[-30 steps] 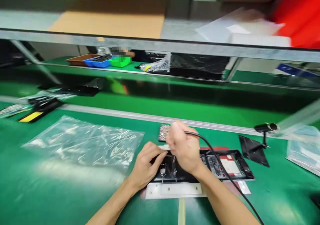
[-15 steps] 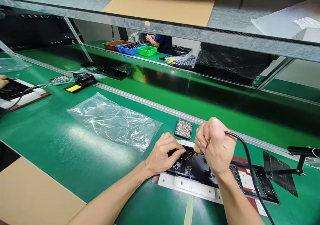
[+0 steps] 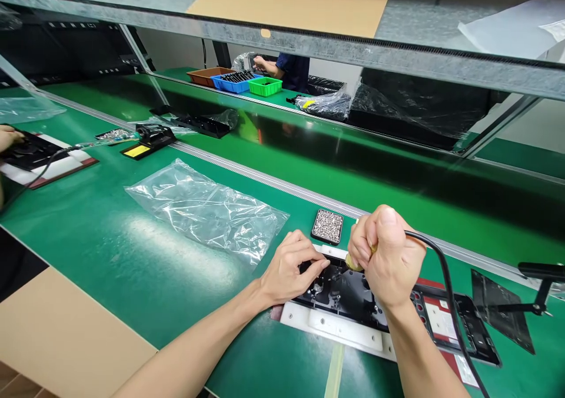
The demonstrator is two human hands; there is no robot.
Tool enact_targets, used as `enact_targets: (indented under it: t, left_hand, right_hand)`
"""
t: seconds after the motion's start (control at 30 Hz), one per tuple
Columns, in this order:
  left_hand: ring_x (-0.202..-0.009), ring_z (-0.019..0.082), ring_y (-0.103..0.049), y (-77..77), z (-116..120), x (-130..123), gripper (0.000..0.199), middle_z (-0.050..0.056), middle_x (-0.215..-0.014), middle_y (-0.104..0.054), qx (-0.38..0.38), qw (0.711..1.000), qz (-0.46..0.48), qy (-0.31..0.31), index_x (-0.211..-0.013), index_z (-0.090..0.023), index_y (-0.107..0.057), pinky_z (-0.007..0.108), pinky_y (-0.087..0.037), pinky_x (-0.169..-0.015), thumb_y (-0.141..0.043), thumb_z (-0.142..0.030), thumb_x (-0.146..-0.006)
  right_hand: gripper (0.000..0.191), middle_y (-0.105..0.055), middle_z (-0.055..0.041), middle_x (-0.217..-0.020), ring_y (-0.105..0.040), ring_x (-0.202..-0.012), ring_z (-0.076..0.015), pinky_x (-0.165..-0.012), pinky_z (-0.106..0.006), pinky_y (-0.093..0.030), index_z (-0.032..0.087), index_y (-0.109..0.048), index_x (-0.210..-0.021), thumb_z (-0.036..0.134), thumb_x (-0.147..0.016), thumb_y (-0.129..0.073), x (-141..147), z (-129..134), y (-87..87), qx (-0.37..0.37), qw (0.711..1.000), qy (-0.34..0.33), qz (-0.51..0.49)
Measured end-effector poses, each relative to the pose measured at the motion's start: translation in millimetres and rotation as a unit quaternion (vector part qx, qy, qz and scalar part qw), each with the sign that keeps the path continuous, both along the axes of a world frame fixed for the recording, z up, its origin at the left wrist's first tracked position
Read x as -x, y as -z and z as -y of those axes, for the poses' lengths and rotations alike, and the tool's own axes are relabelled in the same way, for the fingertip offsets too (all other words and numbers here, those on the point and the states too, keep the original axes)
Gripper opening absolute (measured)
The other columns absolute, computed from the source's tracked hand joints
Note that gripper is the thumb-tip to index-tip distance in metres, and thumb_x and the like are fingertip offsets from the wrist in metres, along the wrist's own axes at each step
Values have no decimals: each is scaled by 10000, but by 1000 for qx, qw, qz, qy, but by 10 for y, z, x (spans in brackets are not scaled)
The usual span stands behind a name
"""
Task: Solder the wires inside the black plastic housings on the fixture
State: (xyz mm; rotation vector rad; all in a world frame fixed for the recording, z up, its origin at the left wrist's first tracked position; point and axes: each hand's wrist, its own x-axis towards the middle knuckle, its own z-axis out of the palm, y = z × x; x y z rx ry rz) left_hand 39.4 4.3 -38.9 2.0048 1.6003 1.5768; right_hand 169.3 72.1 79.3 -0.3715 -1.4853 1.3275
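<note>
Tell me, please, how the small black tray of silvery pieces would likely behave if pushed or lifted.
The tray would probably slide rather than roll, being squarish. Tilting it might spill the silvery pieces, which look loose. Their metallic look suggests it may feel heavy for its size.

Corded tool mostly hidden (tip indistinct) within right hand

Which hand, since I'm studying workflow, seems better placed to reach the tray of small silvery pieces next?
Probably the left hand: it sits at the black panel, near the tray, while the right hand grips a corded tool.
</note>
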Motion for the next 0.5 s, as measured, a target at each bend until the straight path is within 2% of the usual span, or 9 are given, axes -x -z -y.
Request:
enact_targets:
  t: [0.5]
  left_hand:
    - [-822, 186, -508, 9, -25, -33, 144, 7, -791, -677, 2, 1000, 0, -10, -870, -178, -717, 402, -397, -820, -647, -223, -988]
  right_hand:
    - [473, -381, 49, -466, -335, -364, -70, -317, -200, -271, 196, -406, -604, 422, -994, -549, -14, 1, -35, 7, 1000, 3, -5]
